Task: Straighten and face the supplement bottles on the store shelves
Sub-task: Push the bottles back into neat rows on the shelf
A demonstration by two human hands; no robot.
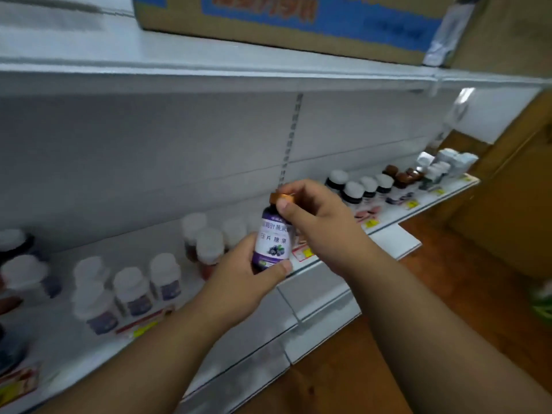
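Blueberry supplement bottle (272,239) off shelf (301,264), label toward me. Left hand (239,282) fingers wrapped round base; right hand (316,216) fingers pinching bronze cap (280,198). I judge: cap loosening, or white-capped bottles (209,243) toppled on replacement.

The left hand (239,279) hides the lower back of the bottle (272,237); the right hand (313,213) covers part of its cap (280,198). Left of the hands, the white-capped bottles (131,288) are too blurred to read. Above, the picture's edge cuts the cardboard box (283,22).
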